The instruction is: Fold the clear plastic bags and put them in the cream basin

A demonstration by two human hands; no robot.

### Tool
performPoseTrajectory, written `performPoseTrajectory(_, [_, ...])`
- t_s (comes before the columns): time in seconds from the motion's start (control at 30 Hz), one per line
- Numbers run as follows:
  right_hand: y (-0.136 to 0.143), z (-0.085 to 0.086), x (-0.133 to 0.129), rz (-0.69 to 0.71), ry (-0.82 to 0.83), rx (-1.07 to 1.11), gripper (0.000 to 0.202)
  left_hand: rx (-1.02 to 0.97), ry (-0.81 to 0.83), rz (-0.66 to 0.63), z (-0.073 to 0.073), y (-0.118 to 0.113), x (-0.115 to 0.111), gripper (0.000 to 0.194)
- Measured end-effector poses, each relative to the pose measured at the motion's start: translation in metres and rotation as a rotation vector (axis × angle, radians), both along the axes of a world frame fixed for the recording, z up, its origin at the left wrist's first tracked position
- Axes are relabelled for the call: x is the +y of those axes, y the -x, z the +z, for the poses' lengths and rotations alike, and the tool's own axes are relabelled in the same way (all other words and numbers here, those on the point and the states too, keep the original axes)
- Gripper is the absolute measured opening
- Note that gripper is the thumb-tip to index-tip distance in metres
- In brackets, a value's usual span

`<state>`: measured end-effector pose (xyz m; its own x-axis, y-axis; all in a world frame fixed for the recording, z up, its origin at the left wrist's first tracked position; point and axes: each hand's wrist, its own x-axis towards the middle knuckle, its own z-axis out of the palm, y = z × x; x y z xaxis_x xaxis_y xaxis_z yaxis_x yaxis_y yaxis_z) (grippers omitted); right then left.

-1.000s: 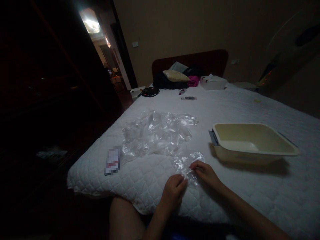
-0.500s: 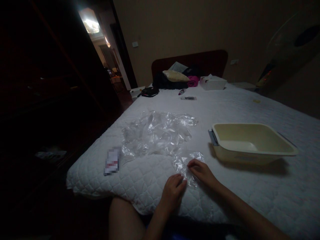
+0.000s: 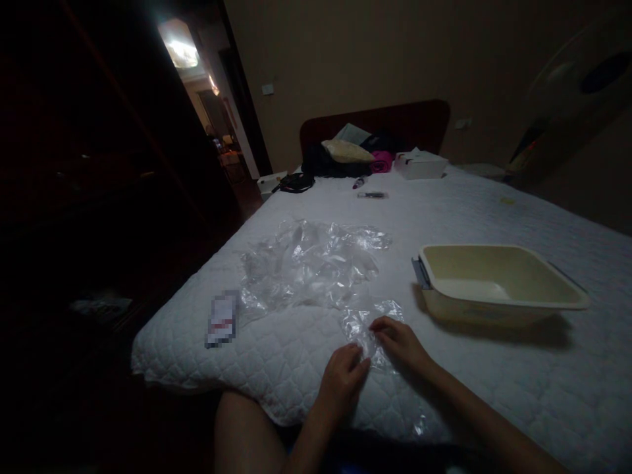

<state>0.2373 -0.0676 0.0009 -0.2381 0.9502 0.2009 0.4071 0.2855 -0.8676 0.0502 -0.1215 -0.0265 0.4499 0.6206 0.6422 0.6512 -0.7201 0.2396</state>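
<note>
Both hands (image 3: 344,378) (image 3: 401,339) at clear plastic (image 3: 353,322) near bed edge (image 3: 279,398), basin (image 3: 494,313) apart

Plastic bag (image 3: 359,326), lower centre: looking clear and thin, creasing and glinting glossily. Heap of plastic film (image 3: 313,266), centre: showing the same transparent, crinkled gloss. Bed cover (image 3: 276,349), lower left to right: appearing as matt white quilted cloth, puckering in diamonds. Basin (image 3: 503,313), right: looking like smooth cream plastic, shining faintly inside. Headboard (image 3: 422,122), upper centre: resembling dark, smooth wood. Pink roll (image 3: 381,161), upper centre: seeming soft, matt cloth.
</note>
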Motion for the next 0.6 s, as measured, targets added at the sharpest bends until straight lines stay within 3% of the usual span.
performPoseTrajectory(0.17, [0.0048,0.0062,0.0028,0.001,0.054,0.193,0.01,0.013,0.015,-0.021,-0.002,0.0018,0.0002,0.027])
performPoseTrajectory(0.33, [0.0055,0.0016,0.0071,-0.034,0.021,0.174,0.012,0.023,0.046,-0.047,-0.0058,0.0029,0.0011,0.037])
performPoseTrajectory(0.43, [0.0035,0.0,0.0074,-0.021,-0.04,0.064,0.012,0.032,0.043,-0.035,-0.0058,0.0018,0.0011,0.034])
performPoseTrajectory(0.6, [0.0016,0.0008,0.0056,0.003,-0.301,-0.353,0.014,0.04,0.005,0.011,-0.0046,0.0001,0.0003,0.019])
